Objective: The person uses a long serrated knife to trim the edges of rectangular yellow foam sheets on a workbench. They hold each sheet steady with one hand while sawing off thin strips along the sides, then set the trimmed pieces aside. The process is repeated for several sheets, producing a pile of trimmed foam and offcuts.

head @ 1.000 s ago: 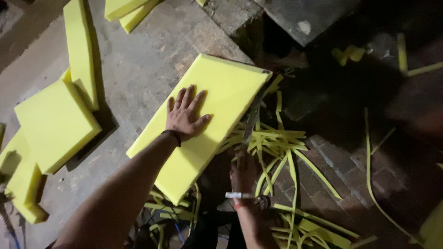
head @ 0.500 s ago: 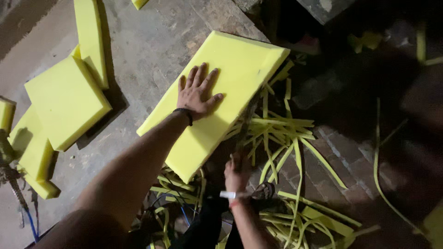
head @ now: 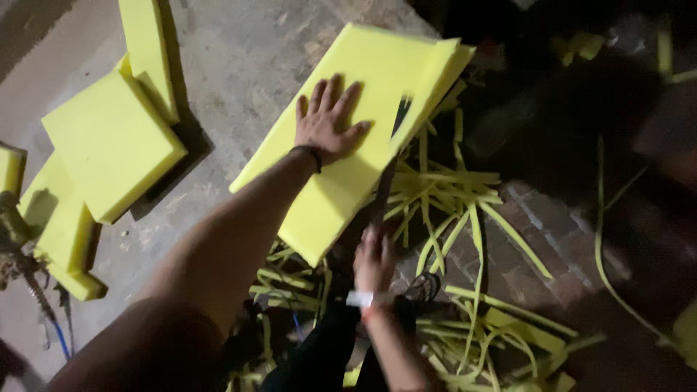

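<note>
Two hands worked the yellow foam slab (head: 341,185): the left hand (head: 328,123) lay spread flat on it, while the right hand (head: 374,260) gripped a dark blade (head: 388,174). Judged light, soft and compressible, the slab was best pinned by broad palm pressure beside the cut.

Bright yellow foam slab (head: 341,167), plain and unpatterned, under the left hand (head: 328,123); thin black band (head: 311,154) at that wrist. Dark, near-black blade (head: 388,174) above the right hand (head: 374,260); white band with a touch of red (head: 361,299) at that wrist. Same yellow on the cut strips (head: 450,218) and the foam blocks (head: 109,141). Grey, mottled concrete floor (head: 239,65); dull reddish-brown brick paving (head: 537,254) with paler joints. Blue cord (head: 62,341) low at the left.
</note>
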